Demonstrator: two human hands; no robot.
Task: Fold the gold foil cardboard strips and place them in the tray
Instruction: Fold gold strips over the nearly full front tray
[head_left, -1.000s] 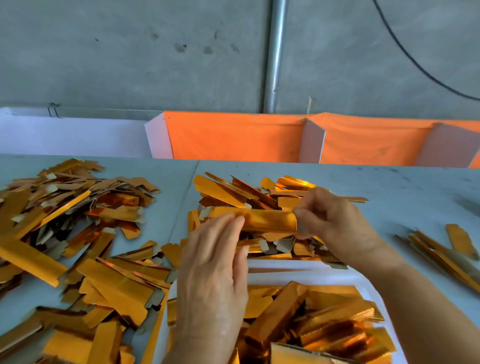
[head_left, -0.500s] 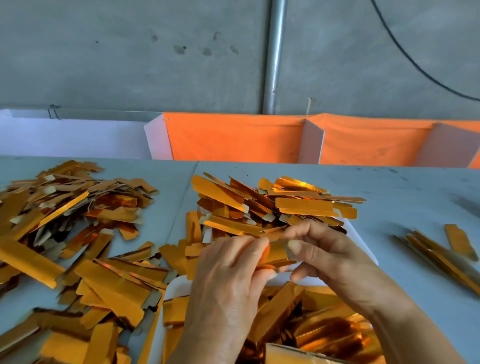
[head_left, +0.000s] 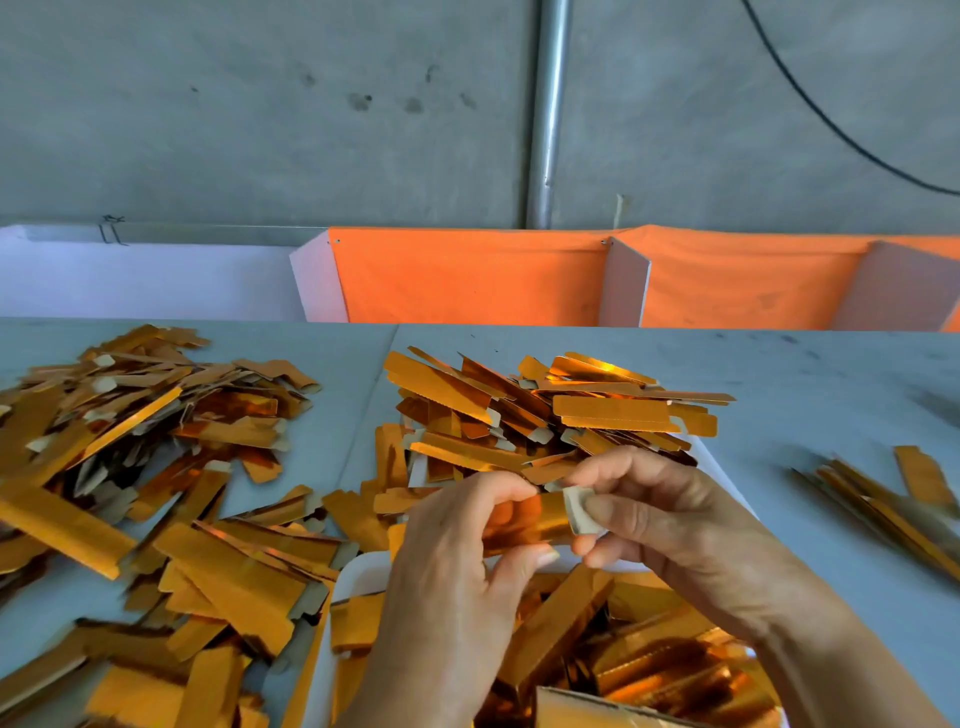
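Both hands meet above the near edge of the white tray (head_left: 358, 577), working on a single gold foil strip (head_left: 535, 519). The left hand (head_left: 457, 587) curls around the strip's left end, thumb underneath and fingers over the top, while the right hand (head_left: 670, 525) pinches the pale cardboard tab (head_left: 579, 506) at its right end between thumb and forefinger. The strip is held level in the air, clear of the table (head_left: 810, 384), just above the folded gold pieces (head_left: 654, 660) that are heaped in the tray. Behind the hands lies a loose pile of flat strips (head_left: 561, 410), partly overlapping the tray's far side. A wider scatter of strips (head_left: 156, 467) covers the table to the left, and a few more strips (head_left: 893, 499) lie well apart on the right. Orange panels (head_left: 467, 280) stand along the table's far edge against a grey wall (head_left: 260, 104).
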